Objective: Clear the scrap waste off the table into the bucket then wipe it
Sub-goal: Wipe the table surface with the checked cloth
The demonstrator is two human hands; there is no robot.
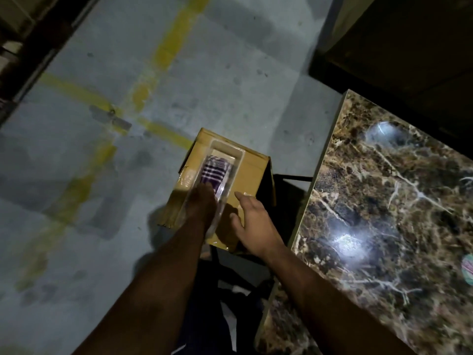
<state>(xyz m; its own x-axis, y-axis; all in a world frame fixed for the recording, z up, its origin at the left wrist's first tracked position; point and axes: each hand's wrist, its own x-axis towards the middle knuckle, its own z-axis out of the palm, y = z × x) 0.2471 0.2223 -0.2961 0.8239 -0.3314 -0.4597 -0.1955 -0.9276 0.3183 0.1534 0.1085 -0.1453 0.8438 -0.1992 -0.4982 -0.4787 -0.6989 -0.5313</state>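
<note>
Left hand [202, 201] reaches down w/ fingers on a clear plastic tray [217, 175]; it seems to grip the tray's near end, but fingertips are hidden behind the plastic, so can't tell exactly how. A purple striped cloth [213, 172] lies in the tray. Right hand [247, 216] is spread, fingers straight, holding nothing, resting on or just over the box [249, 175]; contact unclear. Box sits on the floor [102, 149] just left of the table [384, 213], tray on top of it.

Step, as a judgement: fetching the cloth, so prob. near the wipe stage. No bucket in view; box may serve as one, can't say. Table's marble top looks mostly bare, except a small pale round thing [468, 269] at the far-right edge, poss. leftover scrap.

Next move calls for: lift cloth out of tray, bring it right, onto the table top.
</note>
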